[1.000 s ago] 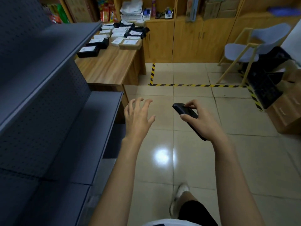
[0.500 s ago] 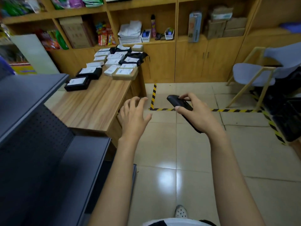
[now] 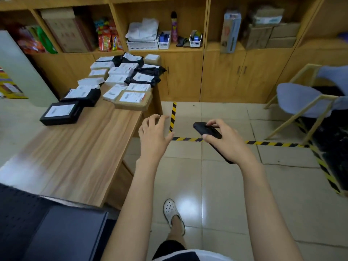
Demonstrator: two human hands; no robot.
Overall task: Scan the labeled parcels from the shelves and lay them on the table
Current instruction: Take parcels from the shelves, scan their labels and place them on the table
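The left hand hangs in the air just past the right edge of the bench. Its fingers are loose and a little spread. They hold nothing. The right hand is out over the floor, well apart from the bench. Its fingers are curled round a black scanner, with the thumb on the near side. The front of the scanner pokes out toward the left hand. Its back end sticks out under the wrist.

The parcels all lie at the far end of the bench, packed close in rows. Each one shows a white label on top. A black box is the nearest one, by the left edge. Just behind it lies a black bag. A brown box sits by the right edge. White packs and more black bags fill the rest, up to the far right corner.

A grey shelf stands just beside the near end of the bench. One foot in a white shoe is on the floor. Yellow and black tape runs across the tiles. A blue chair stands off to the right. A wooden cupboard is behind the far end of the bench.
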